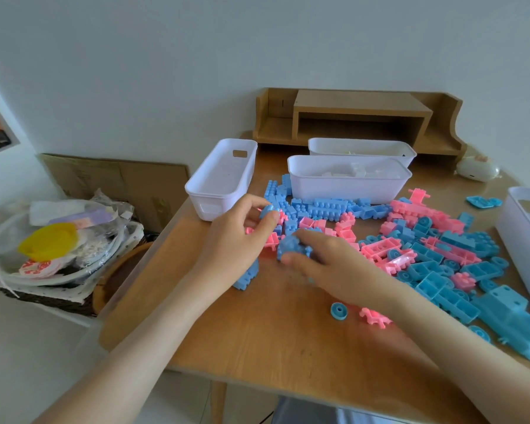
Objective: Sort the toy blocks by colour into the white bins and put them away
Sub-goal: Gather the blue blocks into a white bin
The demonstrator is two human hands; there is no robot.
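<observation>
desk, white bin with white blocks

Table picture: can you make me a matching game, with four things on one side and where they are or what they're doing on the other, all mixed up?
Things
1. blue wheel
2. wooden shelf
3. left hand
4. yellow bowl

Places
A. at the very back of the table
B. pinching a blue block
C. lying flat near the front edge
D. off the table, in the pile on the left

Pairs: 1-C, 2-A, 3-B, 4-D
</observation>
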